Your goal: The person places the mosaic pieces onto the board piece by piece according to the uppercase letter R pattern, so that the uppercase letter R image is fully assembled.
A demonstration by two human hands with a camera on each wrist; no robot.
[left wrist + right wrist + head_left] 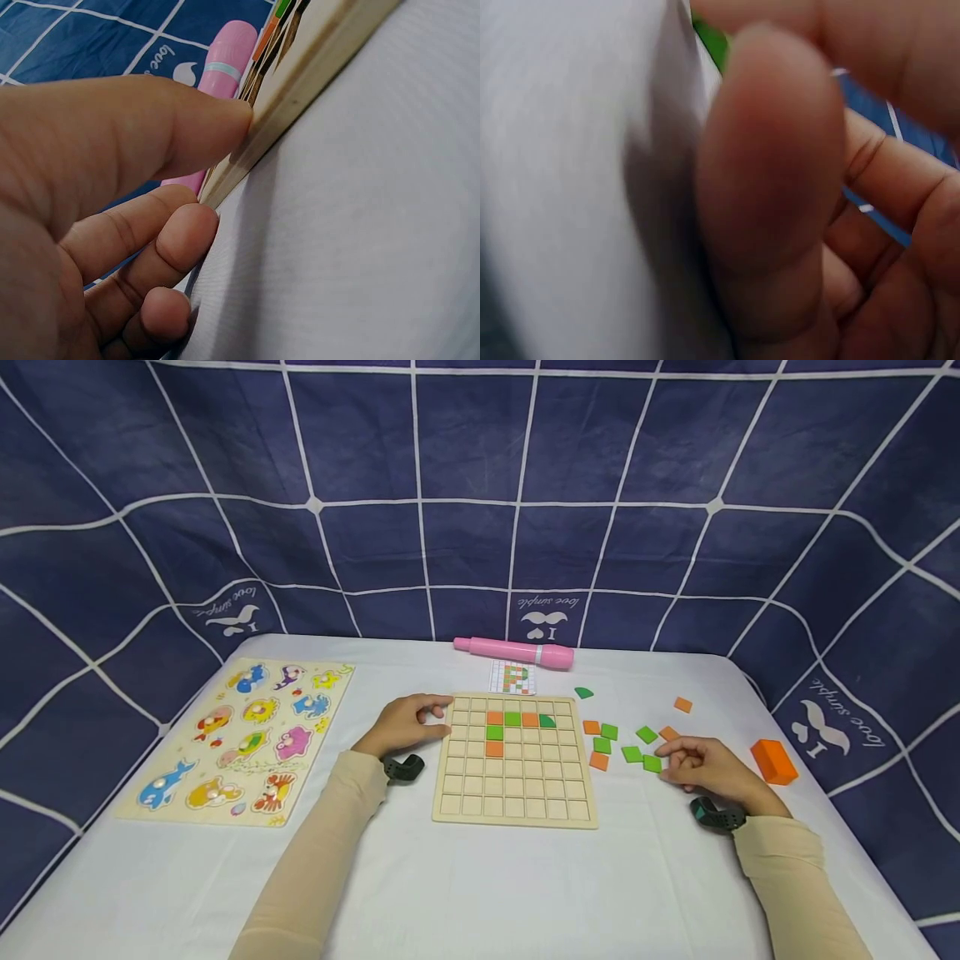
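A wooden grid board lies mid-table, with several orange and green square tiles and a dark green quarter-round tile in its upper cells. My left hand rests at the board's upper left corner; in the left wrist view the thumb touches the board's edge, other fingers loosely bent. On the right, my right hand reaches over loose tiles, its fingertips by a green square tile. In the right wrist view, a green tile shows partly behind the blurred thumb.
Loose green and orange tiles lie right of the board, and another quarter-round tile near its top corner. A pattern card and pink microphone-shaped object sit behind it. A sea-animal puzzle lies left; an orange block stands right.
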